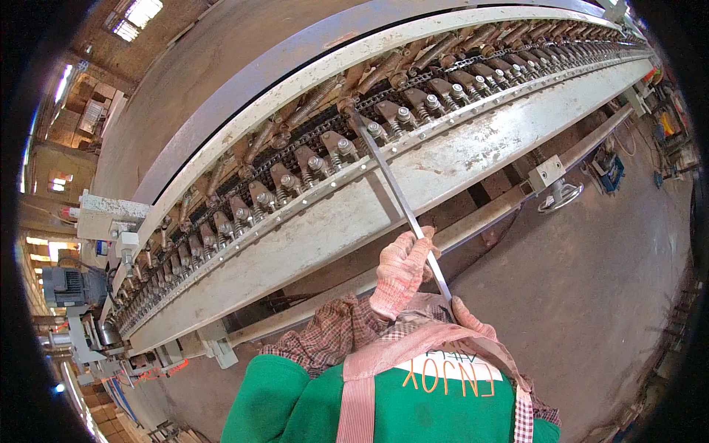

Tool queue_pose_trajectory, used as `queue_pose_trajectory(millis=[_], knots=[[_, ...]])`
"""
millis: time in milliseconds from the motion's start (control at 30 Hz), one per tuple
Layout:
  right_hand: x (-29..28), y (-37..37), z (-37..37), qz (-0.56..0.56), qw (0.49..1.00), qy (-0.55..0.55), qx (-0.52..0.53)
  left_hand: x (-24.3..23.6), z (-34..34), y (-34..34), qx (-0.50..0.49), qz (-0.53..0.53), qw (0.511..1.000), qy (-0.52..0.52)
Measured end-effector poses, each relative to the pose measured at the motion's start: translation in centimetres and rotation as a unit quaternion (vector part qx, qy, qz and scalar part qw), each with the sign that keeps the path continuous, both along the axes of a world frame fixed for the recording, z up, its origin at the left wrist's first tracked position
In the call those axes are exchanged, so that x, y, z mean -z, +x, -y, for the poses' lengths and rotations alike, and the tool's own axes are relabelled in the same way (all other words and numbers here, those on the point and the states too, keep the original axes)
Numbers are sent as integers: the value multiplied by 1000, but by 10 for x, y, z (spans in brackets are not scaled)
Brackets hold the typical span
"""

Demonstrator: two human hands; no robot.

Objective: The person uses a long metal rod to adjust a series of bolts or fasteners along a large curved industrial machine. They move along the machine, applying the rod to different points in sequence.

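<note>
My left hand (401, 272), in a stained pinkish work glove, is wrapped round a long flat metal bar (399, 193) in front of my chest. Close to my body, my right hand (473, 317), also gloved, grips the bar's near end; part of that hand is hidden by the apron. The bar slants away across the pale rail (317, 240) of a long machine. Its far tip meets the rusty end of a coil spring (347, 105) above the chain (325, 127). Rows of brackets with bolts and small springs (314, 162) line the rail.
The machine curves across the whole view. A handwheel (561, 198) juts out below its right part, over the concrete floor (561, 295). An electric motor (65, 286) sits at the left end. Tools and a blue toolbox (610, 173) lie at the right.
</note>
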State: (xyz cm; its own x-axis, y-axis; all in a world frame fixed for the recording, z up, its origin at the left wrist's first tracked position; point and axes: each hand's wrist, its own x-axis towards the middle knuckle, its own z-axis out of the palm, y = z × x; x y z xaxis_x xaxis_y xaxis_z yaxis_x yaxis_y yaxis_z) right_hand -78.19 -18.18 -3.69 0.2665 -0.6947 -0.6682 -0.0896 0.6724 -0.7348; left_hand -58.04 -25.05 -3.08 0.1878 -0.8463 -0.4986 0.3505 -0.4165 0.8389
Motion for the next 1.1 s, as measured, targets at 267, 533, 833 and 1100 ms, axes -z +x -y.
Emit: queue_pose_trajectory(millis=[267, 533, 833, 1100], knots=[[28, 3, -14, 37, 999, -13, -14, 2, -3, 4, -8, 22, 1000, 1], [4, 16, -12, -122, 979, -122, -108, 15, -3, 4, -11, 93, 994, -57], [-21, -16, -6, -228, 934, -209, -177, 26, -8, 0, 16, -79, 990, -114], [-14, -19, -2, -348, 875, -265, -207, 29, 0, -4, 18, -139, 985, -99]])
